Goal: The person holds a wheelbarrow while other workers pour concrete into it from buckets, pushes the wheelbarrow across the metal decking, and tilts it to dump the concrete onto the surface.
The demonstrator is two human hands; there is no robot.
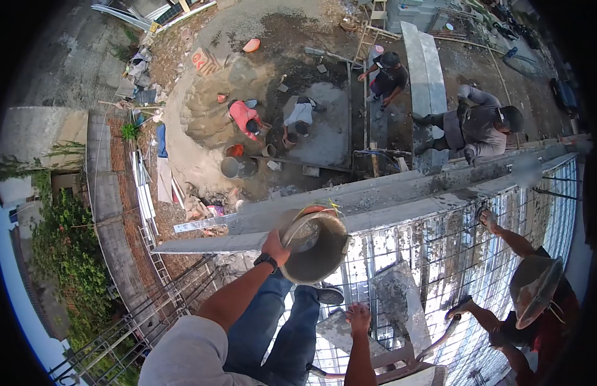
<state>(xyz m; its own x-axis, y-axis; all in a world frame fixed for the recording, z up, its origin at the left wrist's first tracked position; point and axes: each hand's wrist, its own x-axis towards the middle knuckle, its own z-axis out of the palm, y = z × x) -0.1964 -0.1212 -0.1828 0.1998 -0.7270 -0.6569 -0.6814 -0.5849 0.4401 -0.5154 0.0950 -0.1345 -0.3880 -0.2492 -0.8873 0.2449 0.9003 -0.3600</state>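
My left hand (276, 248) grips the near-left side of a grey, cement-stained bucket (329, 262) at its rim. The bucket is tilted so that its mouth faces me, and grey residue coats the inside. Yellow and orange strands show at its far edge. My right hand (358, 319) is lower, apart from the bucket, with fingers loosely curled and nothing visible in them. Beneath it lie cement-smeared boards (401, 299) on a steel rebar grid (356, 257) over shiny metal decking.
A concrete ledge (388, 212) runs along the deck's edge, with a drop beyond. Below, several people work around a sand pile (211, 109) and a wet mixing patch (324, 128). A person in a hat (533, 286) crouches at right; another person (481, 122) is beyond the ledge.
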